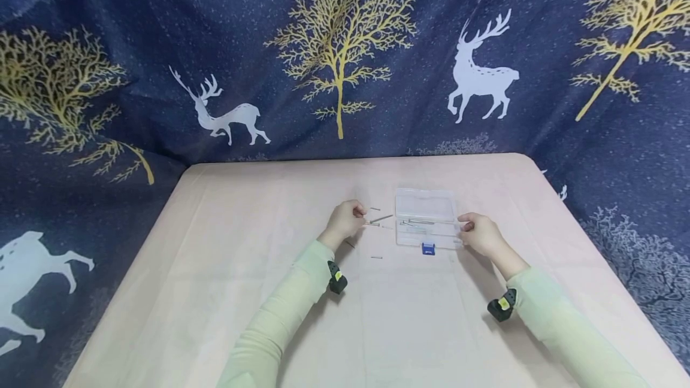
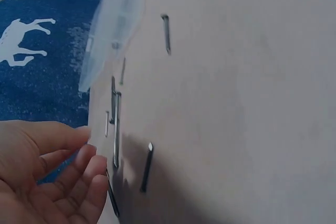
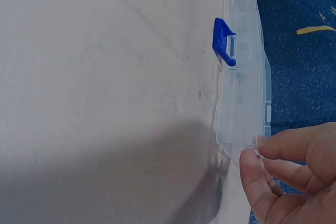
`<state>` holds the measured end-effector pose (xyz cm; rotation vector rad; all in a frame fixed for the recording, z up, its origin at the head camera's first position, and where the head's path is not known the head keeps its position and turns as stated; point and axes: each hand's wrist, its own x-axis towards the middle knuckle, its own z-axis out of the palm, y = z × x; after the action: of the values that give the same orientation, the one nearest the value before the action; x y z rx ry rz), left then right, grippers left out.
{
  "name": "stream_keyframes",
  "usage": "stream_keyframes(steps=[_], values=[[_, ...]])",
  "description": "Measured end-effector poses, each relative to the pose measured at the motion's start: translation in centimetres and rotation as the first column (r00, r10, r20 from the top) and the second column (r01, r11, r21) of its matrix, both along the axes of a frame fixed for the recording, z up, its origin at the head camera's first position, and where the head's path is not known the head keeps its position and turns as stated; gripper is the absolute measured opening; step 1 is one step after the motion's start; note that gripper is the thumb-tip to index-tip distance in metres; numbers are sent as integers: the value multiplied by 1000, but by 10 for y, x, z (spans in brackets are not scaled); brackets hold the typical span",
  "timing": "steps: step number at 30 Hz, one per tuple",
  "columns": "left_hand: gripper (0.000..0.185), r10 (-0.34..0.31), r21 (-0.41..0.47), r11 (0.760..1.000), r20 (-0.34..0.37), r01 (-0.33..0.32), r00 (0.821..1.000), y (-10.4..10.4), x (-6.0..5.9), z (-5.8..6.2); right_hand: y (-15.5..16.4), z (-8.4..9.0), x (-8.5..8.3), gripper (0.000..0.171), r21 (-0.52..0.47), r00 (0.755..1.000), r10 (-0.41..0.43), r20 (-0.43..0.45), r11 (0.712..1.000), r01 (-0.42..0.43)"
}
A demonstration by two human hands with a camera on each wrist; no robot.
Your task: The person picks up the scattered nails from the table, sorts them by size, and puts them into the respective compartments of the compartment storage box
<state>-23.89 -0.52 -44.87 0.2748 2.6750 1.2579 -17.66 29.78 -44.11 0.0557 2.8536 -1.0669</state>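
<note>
A clear plastic box (image 1: 426, 242) lies with its lid (image 1: 426, 203) folded back and a blue latch (image 1: 428, 249) on its near side. My right hand (image 3: 294, 174) pinches the box's right end between thumb and fingers. Several metal nails (image 1: 417, 221) lie inside it. Left of the box, my left hand (image 1: 345, 218) is held low beside loose nails (image 1: 381, 218), its fingers loosely bent and the thumb apart from them. Nothing shows between them. In the left wrist view one nail (image 2: 113, 203) is partly hidden behind the fingertips.
More loose nails lie on the pale tablecloth, one (image 1: 377, 257) nearer me and one (image 1: 350, 245) beside my left wrist. The table (image 1: 215, 226) reaches back to a dark blue curtain (image 1: 377, 76) printed with deer and trees. Each wrist wears a small black camera (image 1: 338, 278).
</note>
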Motion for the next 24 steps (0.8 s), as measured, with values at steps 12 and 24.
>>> stream_keyframes(steps=[12,24], values=[[7,-50,-187,981,-21,45,999,-7,-8,-10,-1,-1,0,41,-13,1000,-6,16,1000,6],[9,-132,-215,969,-50,118,990,-6,-17,-13,1,-1,-3,41,3,1000,-8,11,1000,8]])
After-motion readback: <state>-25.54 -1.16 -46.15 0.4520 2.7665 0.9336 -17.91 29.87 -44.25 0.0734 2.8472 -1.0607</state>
